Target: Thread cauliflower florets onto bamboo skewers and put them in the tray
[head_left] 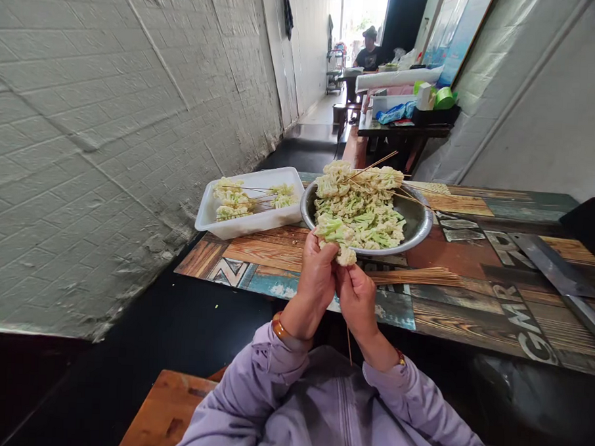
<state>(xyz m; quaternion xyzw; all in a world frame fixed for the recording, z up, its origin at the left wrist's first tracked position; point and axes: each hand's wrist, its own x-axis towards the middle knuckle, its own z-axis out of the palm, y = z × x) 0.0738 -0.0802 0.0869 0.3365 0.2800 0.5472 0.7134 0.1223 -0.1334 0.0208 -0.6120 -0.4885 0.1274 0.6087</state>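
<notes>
My left hand (pixel 317 276) is closed around pale green cauliflower florets (pixel 337 231), just over the near rim of a metal bowl (pixel 418 231). Close beside it, my right hand (pixel 359 295) pinches a thin wooden skewer (pixel 349 347), whose lower end sticks out below the fingers. The skewer's upper end is hidden by the hands and florets. Cut cauliflower (pixel 361 216) fills the bowl, and several skewered pieces (pixel 336 179) lie on top at the back. Behind my right hand, a bundle of bare skewers (pixel 423 276) rests on the table.
To the bowl's left stands a white plastic tray (pixel 209 222) with skewered cauliflower (pixel 232 197). A cleaver (pixel 555 264) lies on the patterned table (pixel 451 315) at right. A brick-patterned wall (pixel 108 142) runs along the left. Farther back are a cluttered table (pixel 405 130) and a seated person (pixel 368 55).
</notes>
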